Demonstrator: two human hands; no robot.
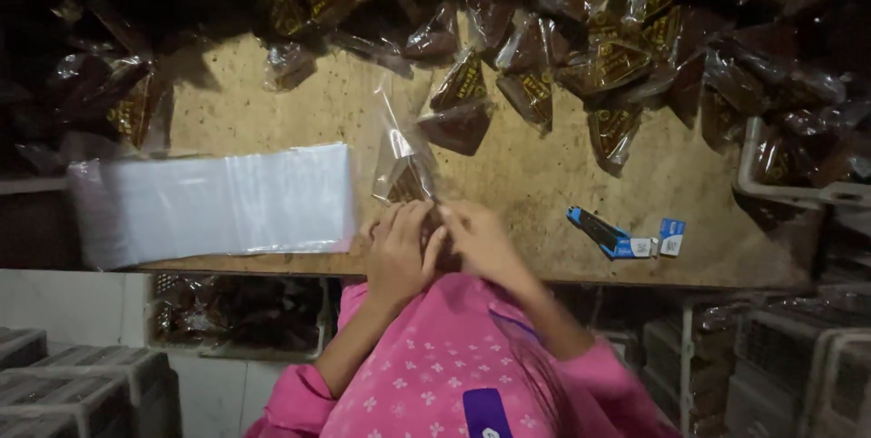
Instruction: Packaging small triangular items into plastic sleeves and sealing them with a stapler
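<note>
1. The left hand (pixel 396 252) and right hand (pixel 476 237) meet at the near edge of the tabletop (pixel 535 175), close to its middle.
2. Both hands are curled shut around the lower end of a clear bag (pixel 402 161). The fingers press together, and a dark packet (pixel 408 182) sits inside the bag just above them.
3. The bag stands up from the hands toward the far edge; its long axis runs near to far, tilted a little left. Its open top is free.
4. Both hands touch the bag; neither is nearer.
5. A stack of clear bags (pixel 213 202) lies left of the hands, near the edge.
6. A blue cutter (pixel 601 232) lies to the right.
7. A heap of dark packets (pixel 581 48) fills the far side.
</note>
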